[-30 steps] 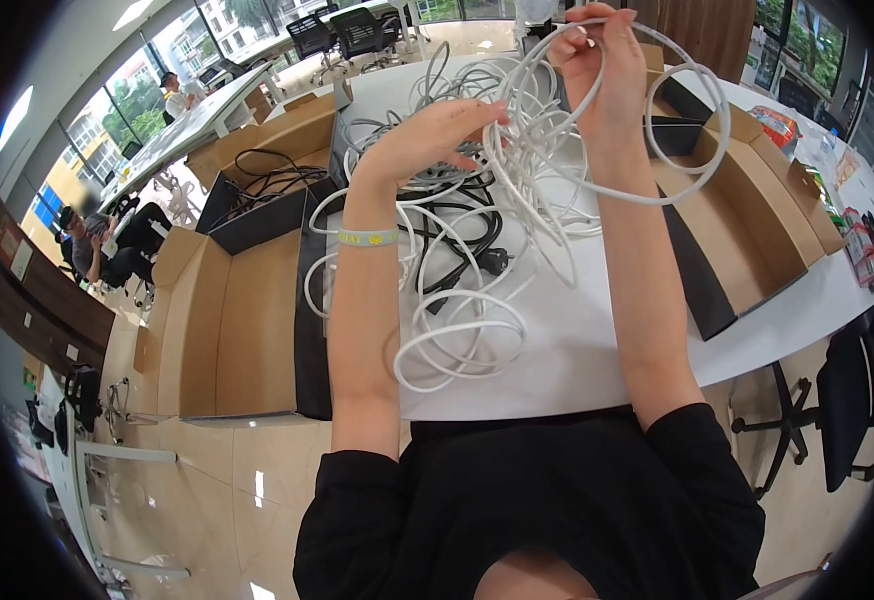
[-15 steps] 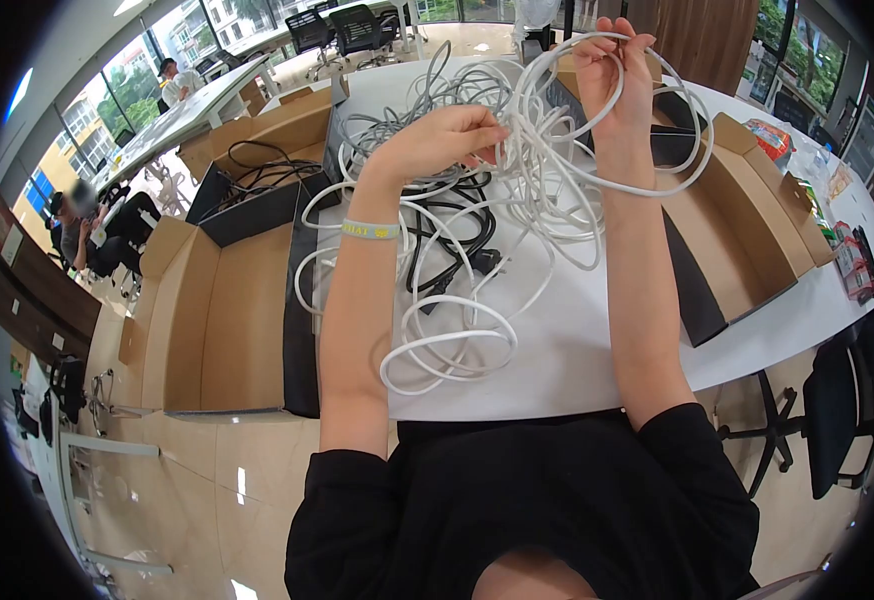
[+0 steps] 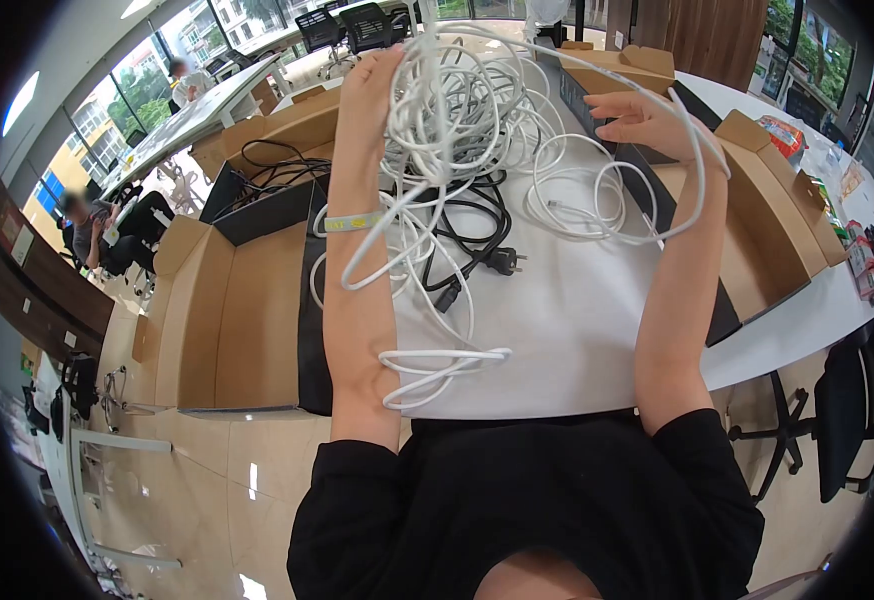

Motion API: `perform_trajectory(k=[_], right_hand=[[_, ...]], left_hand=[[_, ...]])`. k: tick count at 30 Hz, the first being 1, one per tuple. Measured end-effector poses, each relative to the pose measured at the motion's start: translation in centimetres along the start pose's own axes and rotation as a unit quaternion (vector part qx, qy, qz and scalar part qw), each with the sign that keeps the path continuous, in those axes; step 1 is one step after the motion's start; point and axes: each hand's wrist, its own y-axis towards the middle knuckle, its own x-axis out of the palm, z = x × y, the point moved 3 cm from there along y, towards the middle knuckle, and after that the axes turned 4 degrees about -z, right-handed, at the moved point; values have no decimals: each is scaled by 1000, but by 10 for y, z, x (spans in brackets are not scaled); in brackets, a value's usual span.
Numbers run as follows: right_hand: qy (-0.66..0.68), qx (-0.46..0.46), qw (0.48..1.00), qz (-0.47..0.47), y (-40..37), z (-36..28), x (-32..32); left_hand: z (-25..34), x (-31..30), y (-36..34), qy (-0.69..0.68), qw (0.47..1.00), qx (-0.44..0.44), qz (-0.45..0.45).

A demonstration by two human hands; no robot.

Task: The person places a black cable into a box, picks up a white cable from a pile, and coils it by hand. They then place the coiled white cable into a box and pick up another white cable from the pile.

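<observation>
My left hand (image 3: 369,88) is raised and closed on a bundle of tangled white cable (image 3: 427,110), which hangs down beside my forearm. My right hand (image 3: 647,122) is held out with its fingers apart and nothing gripped in them. A single strand of white cable passes over the back of that hand and loops around the wrist. Beneath the hands, on the white table (image 3: 557,320), loose white loops (image 3: 577,205) lie to the right. A black power cord (image 3: 477,225) with a plug (image 3: 504,261) is beside the tangle. Another white coil (image 3: 437,375) lies near the table's front edge.
An open cardboard box (image 3: 242,320) stands on the left, with black cables (image 3: 272,165) in a box behind it. Another open box (image 3: 767,235) is on the right. Snack packets (image 3: 782,135) lie at the far right. Two people sit in the left background.
My left hand has lifted the white cable bundle up and away. My right hand has come lower and to the right, its pinch on the loop opened, and the strand now lies over its wrist.
</observation>
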Motion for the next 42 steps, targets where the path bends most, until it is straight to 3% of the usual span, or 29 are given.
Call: perform_trajectory(k=[3,5,6,9,10,12,14,15,16,17,18,20,22,24,29,32,34,36,37,38,40,41,42], right_hand=[[54,-84,992,-71,-10,-26,3],[108,-172,968,-144,-19,-44,7],[108,-171,968,-148,-19,-49,6],[170,-424,853,-253,-24,-74,5],[174,-421,853,-255,-22,-76,7],[375,-515,745,-197,-20,-82,-1],[373,-507,760,-160,-22,-92,-2],[456,-365,811,19,-25,-111,4],[511,-207,811,198,-27,-115,4],[469,-398,787,49,-13,-94,3],[465,-406,785,52,-6,-90,6],[190,-416,883,103,0,-94,16],[168,-355,918,58,6,-101,38],[31,-331,939,94,11,-105,54],[-75,-436,871,215,20,-100,64],[-98,-333,918,191,22,-98,67],[-139,-283,927,203,32,-84,67],[-155,-259,929,213,37,-73,61],[-114,-223,955,156,40,-66,60],[-70,-188,975,97,45,-58,61],[-95,-198,971,91,54,-50,64],[-116,-213,967,76,58,-45,67],[-113,-213,967,78,58,-46,66]], left_hand=[[-4,-6,5,112,994,0,13],[-4,-7,5,62,998,-4,29],[-3,-5,1,14,999,-12,41],[-5,-14,-4,-16,995,-27,97],[-5,-21,-2,-48,991,-27,125],[-25,-53,10,-74,987,-44,138],[-28,-63,10,-119,980,-56,151],[-23,-60,11,-99,982,-62,150],[-17,-56,11,-99,983,-55,147],[-7,-47,8,-36,993,-65,96],[3,-35,2,29,996,-75,44],[26,-9,-12,76,990,-120,5],[28,15,-19,112,962,-134,-212],[30,33,-25,151,952,-123,-235],[29,39,-29,248,945,-53,-207],[34,16,-23,175,969,-106,-136],[26,-15,-7,22,989,-77,-121],[45,-15,-14,-20,998,-9,-53],[38,-30,-6,-105,986,5,-131],[33,-33,-6,-110,984,6,-140],[31,-28,-8,-34,984,29,-171],[31,-26,-11,73,987,-13,-142],[35,-13,-18,76,987,-14,-144]])
